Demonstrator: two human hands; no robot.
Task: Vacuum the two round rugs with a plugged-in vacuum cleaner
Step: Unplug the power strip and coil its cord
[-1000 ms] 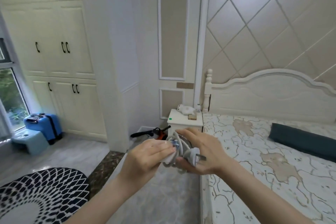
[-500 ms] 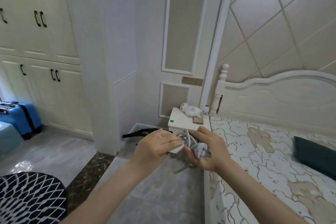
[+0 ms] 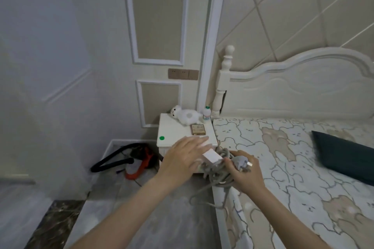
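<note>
The nightstand (image 3: 174,134) stands at the centre, its surface carrying a plush toy (image 3: 185,115) at 12 o'clock, a bottle (image 3: 206,115) at 1 and a small box (image 3: 198,129) in front of them. The bed (image 3: 293,168) lies at 3 o'clock, a pillow (image 3: 344,155) on it. The vacuum cleaner (image 3: 139,157) sits on the floor at 9 o'clock. The wall socket (image 3: 183,74) is above, at 12.

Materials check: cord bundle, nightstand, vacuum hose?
Cord bundle: grey, matte, likely rubber or PVC jacket; it bends in loose coils. Nightstand: white painted wood or laminate by its smooth, flat, faintly glossy top. Vacuum hose: black flexible plastic, curving on the floor.
</note>
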